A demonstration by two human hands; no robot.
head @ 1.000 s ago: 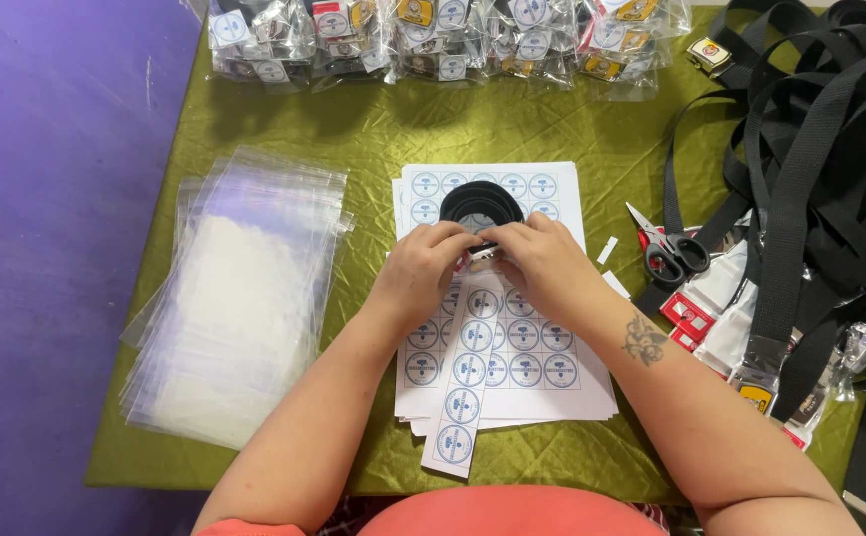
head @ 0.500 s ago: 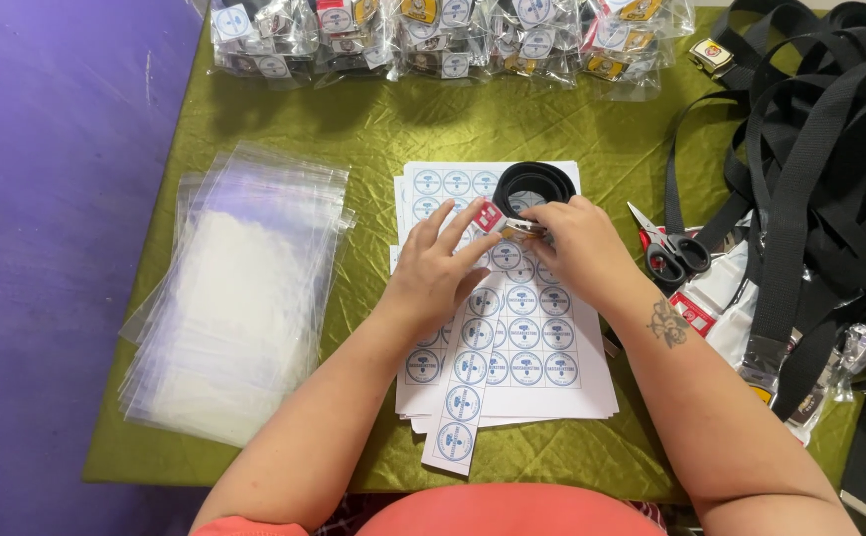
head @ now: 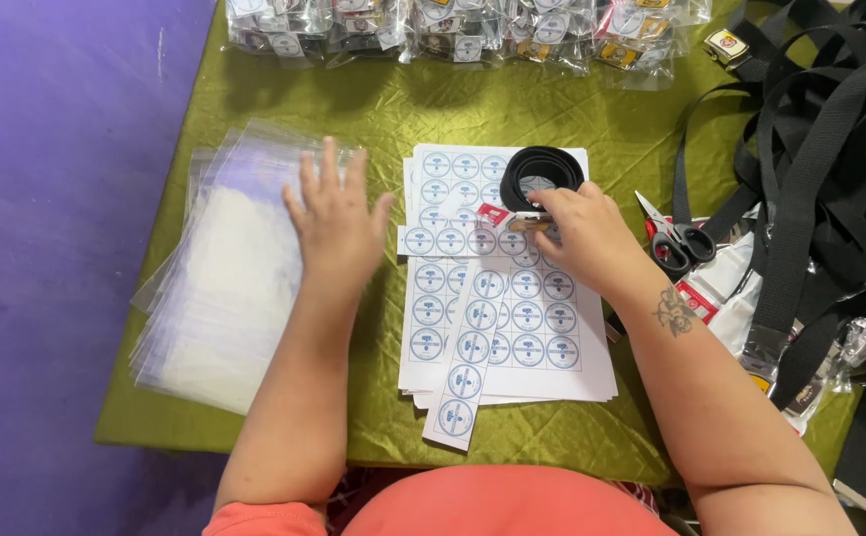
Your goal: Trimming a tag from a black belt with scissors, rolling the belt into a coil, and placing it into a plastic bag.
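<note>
I look down from a head camera on a table covered in olive-green cloth (head: 373, 109). My left hand (head: 336, 220), fingers spread and holding nothing, lies flat on the right edge of a stack of clear plastic bags (head: 219, 288) at centre left. My right hand (head: 584, 236) pinches a coiled black belt (head: 542, 171) at its buckle end, upper centre, resting on sheets of round blue-and-white stickers (head: 498, 298). Red-handled scissors (head: 676, 238) lie just right of that hand; loose black webbing (head: 820, 149) fills the upper right, packed bags (head: 473, 25) the top edge. To do this well, I judge the left fingertips should peel off only one bag while the right keeps the coil tight.
</note>
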